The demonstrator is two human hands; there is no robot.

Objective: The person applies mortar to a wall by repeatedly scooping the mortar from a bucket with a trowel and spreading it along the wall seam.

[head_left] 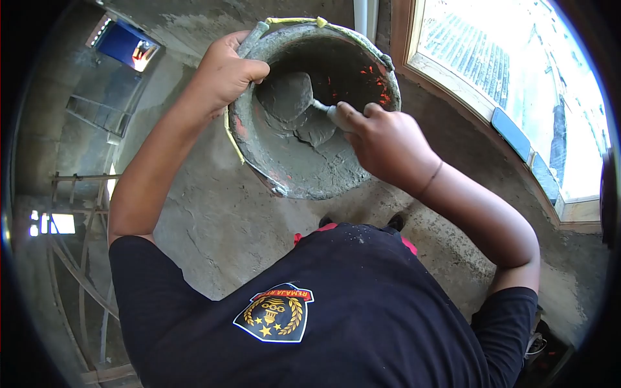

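A round bucket [242, 129] crusted with grey mortar is tilted so its mouth faces me, with orange patches showing on its wall. My left hand [231, 71] is closed on the rim at the upper left, beside a mortar-coated grip. My right hand [388, 139] is wrapped round the handle of a trowel [294, 97]. The trowel's blade lies inside the bucket, against wet grey mortar [323, 158], and is smeared with it. A yellow cord [233, 139] runs along the outside of the bucket.
A wood-framed window [414, 64] is at the upper right, above a grey wall. Wooden poles [84, 278] stand at the left, near a small bright opening. A blue panel [123, 45] shows at the upper left. Rough grey floor [213, 213] lies below the bucket.
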